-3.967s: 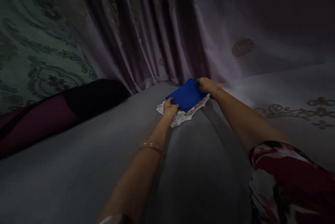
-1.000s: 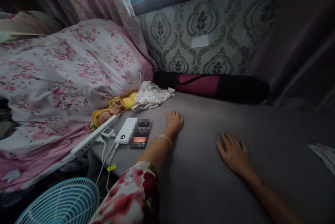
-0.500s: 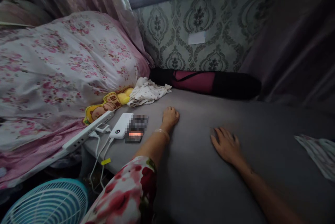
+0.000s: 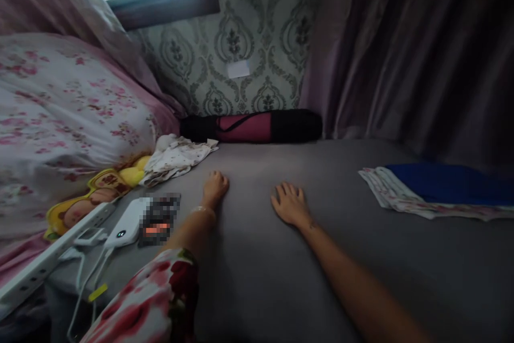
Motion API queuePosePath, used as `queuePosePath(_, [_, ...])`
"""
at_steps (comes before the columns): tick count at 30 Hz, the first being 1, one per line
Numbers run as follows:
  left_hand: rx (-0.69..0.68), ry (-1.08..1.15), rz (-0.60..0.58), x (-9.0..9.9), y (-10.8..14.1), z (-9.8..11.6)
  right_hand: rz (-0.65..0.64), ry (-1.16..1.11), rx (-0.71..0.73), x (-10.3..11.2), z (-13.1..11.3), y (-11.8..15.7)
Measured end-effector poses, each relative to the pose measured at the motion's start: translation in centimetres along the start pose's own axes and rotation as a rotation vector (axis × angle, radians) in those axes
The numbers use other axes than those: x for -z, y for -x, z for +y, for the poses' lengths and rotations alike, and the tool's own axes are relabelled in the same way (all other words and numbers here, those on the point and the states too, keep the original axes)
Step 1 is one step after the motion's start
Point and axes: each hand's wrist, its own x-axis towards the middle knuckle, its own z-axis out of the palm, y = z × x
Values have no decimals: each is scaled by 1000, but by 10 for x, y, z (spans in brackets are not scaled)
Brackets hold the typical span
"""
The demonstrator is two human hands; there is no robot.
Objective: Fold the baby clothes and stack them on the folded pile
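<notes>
Both hands rest on a grey bed sheet (image 4: 252,268). My left hand (image 4: 216,188), below a bracelet and a floral sleeve, lies palm down with its fingers slightly bent and nothing seen in it. My right hand (image 4: 289,204) lies flat to its right, fingers spread, holding nothing. Left of my left forearm are a white power bank (image 4: 127,222) and a dark, flat, pixelated thing (image 4: 158,220) beside it. A crumpled white spotted cloth (image 4: 176,158) lies beyond my left hand.
A black and maroon long bag (image 4: 244,128) lies along the wall. Folded cloths, one blue cloth (image 4: 441,182) on top, sit at right. A white power strip (image 4: 56,257) with cables (image 4: 82,279), a yellow plush (image 4: 106,188) and floral bedding (image 4: 68,102) are at left. Curtains (image 4: 373,48) hang at right.
The view has turned right, bringing the blue folded cloth into sight and taking the fan out of it. My right hand is closer to my left hand. Both still rest on the sheet.
</notes>
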Motion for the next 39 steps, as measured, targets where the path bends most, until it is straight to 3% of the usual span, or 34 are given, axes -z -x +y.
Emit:
queuePosePath(9, [-19, -53, -2, -3, -4, -2, 2, -94, -26, 1, 2, 0])
queuePosePath(21, [8, -102, -109, 8, -1, 2, -42, -184, -54, -2, 4, -5])
queuePosePath(28, [102, -139, -93, 9, 1, 8, -62, -191, -25, 3, 7, -3])
queuePosePath(39, [107, -80, -42, 8, 0, 7, -72, -78, -11, 1, 7, -9])
